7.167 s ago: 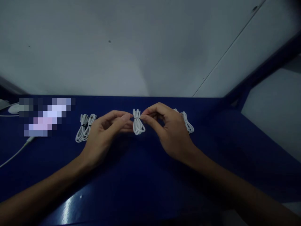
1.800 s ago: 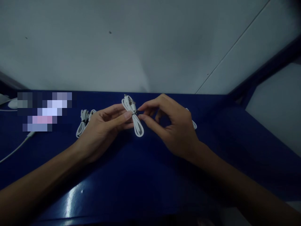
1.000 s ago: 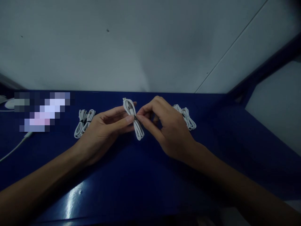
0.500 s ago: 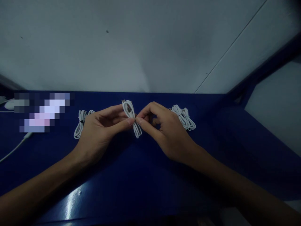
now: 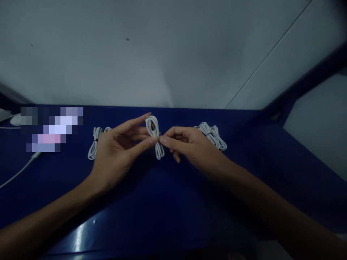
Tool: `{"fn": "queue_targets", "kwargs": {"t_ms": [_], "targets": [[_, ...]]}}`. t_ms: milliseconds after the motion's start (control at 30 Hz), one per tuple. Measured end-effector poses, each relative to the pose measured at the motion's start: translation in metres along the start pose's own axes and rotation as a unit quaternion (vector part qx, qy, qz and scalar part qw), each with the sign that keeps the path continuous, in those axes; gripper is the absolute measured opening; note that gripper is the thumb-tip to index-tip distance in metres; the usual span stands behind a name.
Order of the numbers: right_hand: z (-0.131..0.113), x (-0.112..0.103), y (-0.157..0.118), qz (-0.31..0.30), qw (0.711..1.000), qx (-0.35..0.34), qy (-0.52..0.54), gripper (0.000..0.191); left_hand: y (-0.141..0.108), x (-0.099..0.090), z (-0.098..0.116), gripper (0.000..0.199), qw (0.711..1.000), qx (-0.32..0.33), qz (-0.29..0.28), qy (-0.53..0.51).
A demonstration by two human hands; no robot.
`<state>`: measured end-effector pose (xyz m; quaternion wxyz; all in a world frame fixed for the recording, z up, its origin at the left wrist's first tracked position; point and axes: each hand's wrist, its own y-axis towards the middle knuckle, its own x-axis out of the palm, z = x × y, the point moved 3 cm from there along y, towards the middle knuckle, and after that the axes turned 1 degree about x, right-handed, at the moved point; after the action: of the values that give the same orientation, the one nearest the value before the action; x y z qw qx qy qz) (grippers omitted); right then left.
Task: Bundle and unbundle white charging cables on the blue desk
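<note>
Cable bundle (image 5: 155, 133), white and folded into loops, sits up between both hands over the blue tabletop (image 5: 159, 202), its upper loop framing a dark plug (image 5: 153, 126) with a fleck of orange. The left hand (image 5: 115, 150) has it by the narrow waist, thumb pressed in front, fingers fanned behind, one reaching toward the loop's top. The right hand (image 5: 195, 146) pinches that same waist between thumb and forefinger, remaining fingers loosely curled; whether cord or a tie is between those tips, I can't tell. To my eye this is the fastening step, done or undone I couldn't swear, and it seems to call for a steady left thumb while the right fingertips do the twisting.

More banded bundles lie behind each hand, the left bundles (image 5: 93, 148) partly covered, the right bundles (image 5: 213, 135) showing better. Farther left, a white cord (image 5: 16, 175) runs to a blurred-out patch. Only the fingertips crowd the waist; nothing else blocks the work.
</note>
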<state>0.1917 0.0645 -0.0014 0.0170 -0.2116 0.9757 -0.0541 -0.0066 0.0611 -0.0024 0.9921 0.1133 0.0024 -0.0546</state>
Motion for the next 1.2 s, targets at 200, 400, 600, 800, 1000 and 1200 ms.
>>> {"fn": "queue_targets", "kwargs": {"t_ms": [200, 400, 600, 800, 1000, 1200], "targets": [[0.004, 0.002, 0.001, 0.053, 0.995, -0.080, -0.015, 0.030, 0.004, 0.000, -0.008, 0.059, 0.990, -0.081, -0.036, -0.108], [0.004, 0.002, 0.000, 0.107, 0.986, -0.117, -0.048, 0.037, 0.007, 0.005, -0.012, 0.040, 0.975, -0.138, -0.047, -0.166], [0.009, 0.004, 0.000, 0.055, 0.994, -0.049, 0.077, 0.045, 0.006, 0.008, -0.009, 0.039, 0.972, -0.149, -0.076, -0.164], [0.009, 0.009, 0.002, 0.002, 0.993, -0.031, 0.115, 0.028, 0.003, 0.003, -0.006, 0.040, 0.974, -0.149, -0.074, -0.153], [0.000, 0.016, 0.001, -0.023, 0.993, -0.066, 0.093, 0.024, -0.001, 0.004, 0.000, 0.040, 0.964, -0.159, -0.106, -0.187], [-0.043, -0.020, -0.027, 0.107, 0.993, -0.043, 0.007, 0.029, -0.009, 0.000, 0.008, 0.042, 0.952, -0.183, -0.132, -0.208]]}}
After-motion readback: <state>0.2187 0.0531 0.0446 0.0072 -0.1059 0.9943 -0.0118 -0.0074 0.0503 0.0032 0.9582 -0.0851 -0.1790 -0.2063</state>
